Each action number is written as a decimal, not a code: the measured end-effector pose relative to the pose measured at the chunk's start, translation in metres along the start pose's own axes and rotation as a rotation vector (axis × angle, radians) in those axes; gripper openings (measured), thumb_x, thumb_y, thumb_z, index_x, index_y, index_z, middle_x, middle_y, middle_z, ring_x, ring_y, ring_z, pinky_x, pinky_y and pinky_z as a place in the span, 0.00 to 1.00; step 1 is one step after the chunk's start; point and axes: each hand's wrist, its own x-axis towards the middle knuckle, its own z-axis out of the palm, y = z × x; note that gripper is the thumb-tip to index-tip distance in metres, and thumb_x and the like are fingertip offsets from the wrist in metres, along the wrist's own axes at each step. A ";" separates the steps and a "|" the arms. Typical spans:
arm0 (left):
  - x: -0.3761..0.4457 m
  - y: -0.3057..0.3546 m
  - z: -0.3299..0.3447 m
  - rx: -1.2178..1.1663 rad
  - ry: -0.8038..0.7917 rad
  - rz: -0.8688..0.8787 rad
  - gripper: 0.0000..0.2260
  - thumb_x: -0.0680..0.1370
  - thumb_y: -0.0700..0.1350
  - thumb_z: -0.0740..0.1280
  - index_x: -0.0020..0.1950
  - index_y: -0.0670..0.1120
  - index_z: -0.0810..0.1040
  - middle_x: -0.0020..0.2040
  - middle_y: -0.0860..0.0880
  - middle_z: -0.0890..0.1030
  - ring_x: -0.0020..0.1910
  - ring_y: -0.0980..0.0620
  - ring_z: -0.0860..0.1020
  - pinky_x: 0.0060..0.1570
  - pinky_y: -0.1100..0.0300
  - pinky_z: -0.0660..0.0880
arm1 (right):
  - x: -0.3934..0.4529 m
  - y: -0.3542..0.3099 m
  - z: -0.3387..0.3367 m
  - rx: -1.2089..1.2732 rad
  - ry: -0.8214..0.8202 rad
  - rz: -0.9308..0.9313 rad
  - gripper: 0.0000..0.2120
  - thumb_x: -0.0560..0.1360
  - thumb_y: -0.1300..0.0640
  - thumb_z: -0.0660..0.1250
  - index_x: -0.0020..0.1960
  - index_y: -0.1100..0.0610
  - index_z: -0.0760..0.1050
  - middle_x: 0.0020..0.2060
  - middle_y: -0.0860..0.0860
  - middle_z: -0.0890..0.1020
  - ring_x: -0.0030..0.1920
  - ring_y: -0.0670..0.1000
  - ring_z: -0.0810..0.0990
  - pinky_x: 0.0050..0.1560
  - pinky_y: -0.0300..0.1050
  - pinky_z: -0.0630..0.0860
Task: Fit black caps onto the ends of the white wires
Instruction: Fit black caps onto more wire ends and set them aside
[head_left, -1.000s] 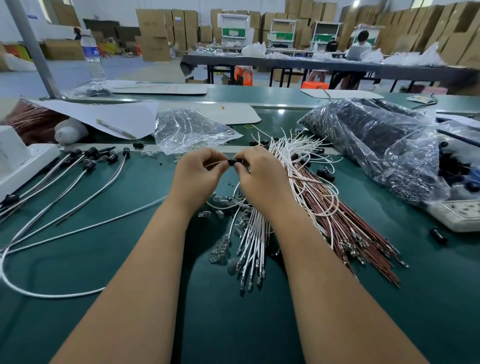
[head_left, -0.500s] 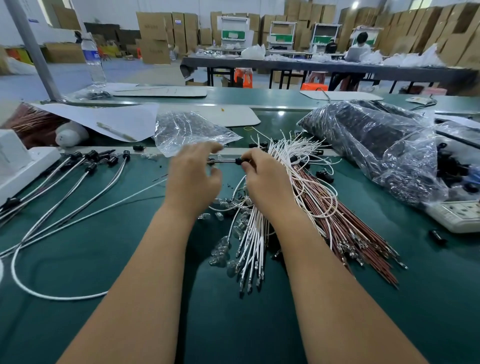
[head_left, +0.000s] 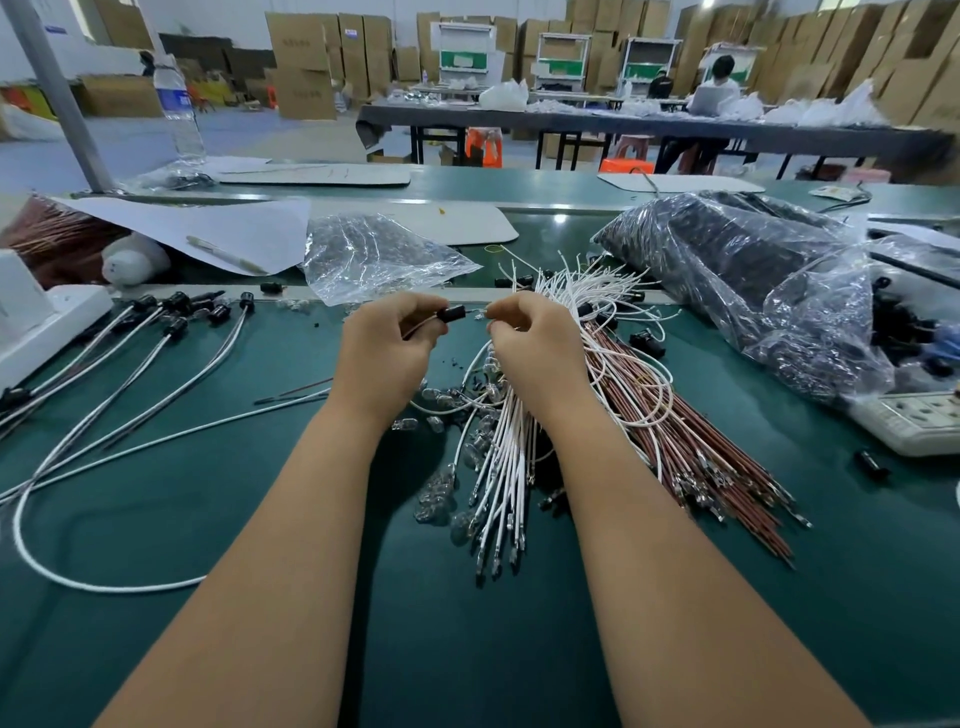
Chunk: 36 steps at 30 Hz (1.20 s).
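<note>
My left hand (head_left: 387, 348) pinches a small black cap (head_left: 451, 314) with a thin wire trailing back under the palm. My right hand (head_left: 530, 343) pinches a small metal wire end (head_left: 480, 312) just right of the cap, a short gap apart. Under my right hand lies a bundle of white wires (head_left: 506, 467) with metal tips. Several finished white wires with black caps (head_left: 176, 325) fan out at the left on the green table (head_left: 208, 519).
Brown wires (head_left: 696, 441) lie right of the white bundle. A large plastic bag of black parts (head_left: 753, 280) sits at the right, a small clear bag (head_left: 374, 254) ahead. Loose black caps (head_left: 647, 340), a power strip (head_left: 914, 421), a white box (head_left: 36, 322) and small clear bulbs (head_left: 441, 493) surround the hands.
My left hand, spread open half a second ago, has closed on the black cap. The cap now sits between both hands, with my right hand pinching the wire end beside it.
</note>
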 end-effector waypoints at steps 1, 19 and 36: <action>0.000 0.000 0.000 -0.001 0.002 0.005 0.10 0.76 0.34 0.68 0.55 0.43 0.82 0.43 0.48 0.84 0.38 0.62 0.78 0.42 0.66 0.74 | 0.000 -0.001 0.000 0.031 0.008 0.013 0.07 0.75 0.62 0.64 0.47 0.53 0.79 0.36 0.43 0.79 0.37 0.41 0.77 0.34 0.28 0.70; -0.001 0.000 -0.001 0.041 -0.060 0.017 0.04 0.76 0.40 0.70 0.42 0.48 0.80 0.37 0.47 0.83 0.35 0.52 0.78 0.41 0.56 0.77 | 0.001 -0.005 -0.005 0.160 0.036 -0.012 0.07 0.74 0.64 0.70 0.42 0.53 0.78 0.35 0.46 0.80 0.38 0.48 0.79 0.44 0.43 0.79; -0.001 -0.001 -0.001 0.043 -0.012 0.028 0.04 0.75 0.39 0.70 0.41 0.44 0.82 0.36 0.46 0.82 0.34 0.46 0.78 0.38 0.52 0.77 | 0.001 -0.007 -0.003 0.025 0.057 -0.097 0.05 0.76 0.63 0.68 0.45 0.55 0.80 0.36 0.45 0.79 0.38 0.46 0.78 0.44 0.42 0.77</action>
